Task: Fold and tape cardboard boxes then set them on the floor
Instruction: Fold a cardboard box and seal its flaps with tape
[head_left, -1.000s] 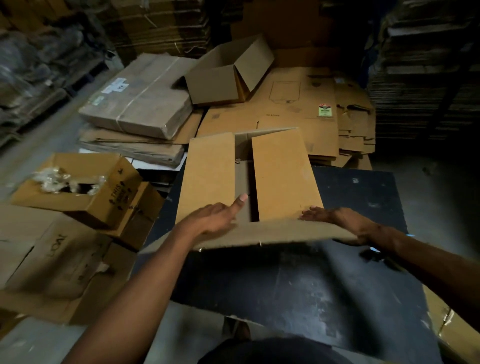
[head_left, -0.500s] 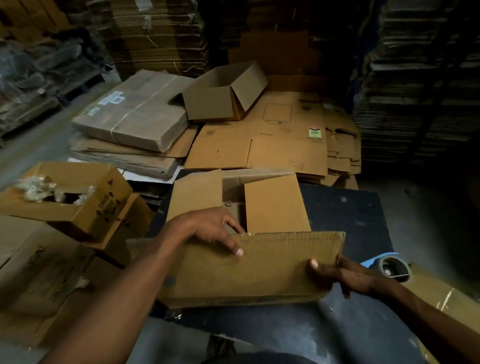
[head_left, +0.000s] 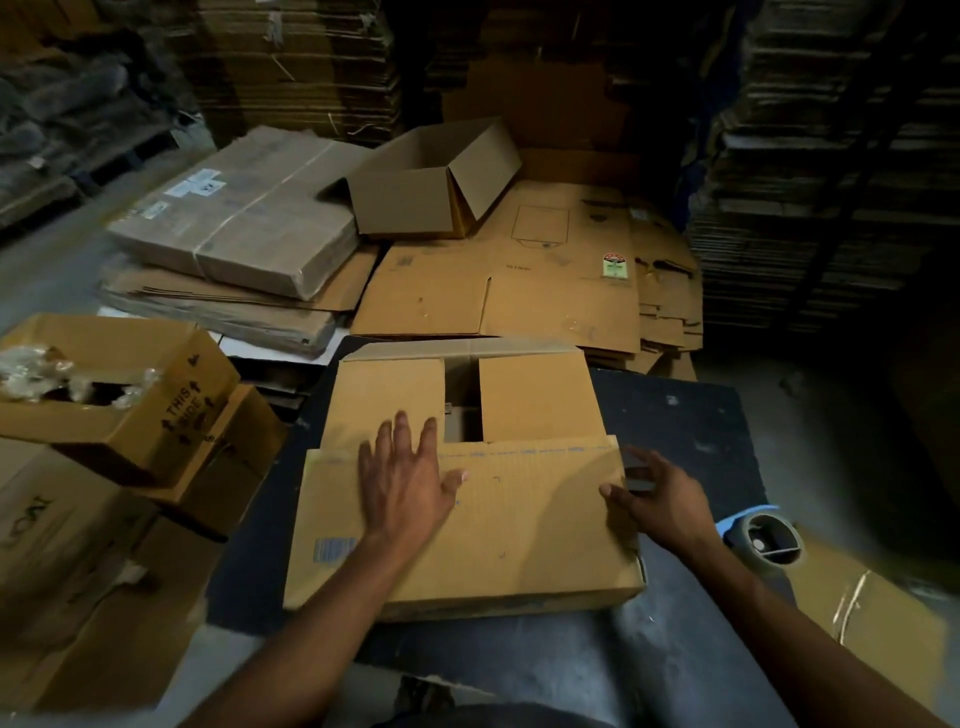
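two hands work one cardboard box (head_left: 467, 499), which lies on the dark counter (head_left: 685, 415) directly in front of the person, its long axis running left to right. the near long flap (head_left: 519, 519) is folded down over the top, and the left hand (head_left: 410, 488) presses flat on it, fingers straight and spread, holding nothing, their tips reaching past the flap's edge onto the left short flap (head_left: 384, 395). the right hand (head_left: 660, 504) is at the box's right end, its fingers curled around the corner of the near flap with the thumb on top, so it grips the cardboard there. beyond the hands, the two short flaps lie folded in with an open gap between them, and the far long flap (head_left: 457, 347) is not yet down; it lies straight ahead of both hands, across the box, about equally reachable by either. a tape roll (head_left: 769, 540) sits on the counter just right of the right forearm, so that hand is clearly the nearer one for taping. my guess is the far flap needs closing next, then tape along the left-to-right seam.
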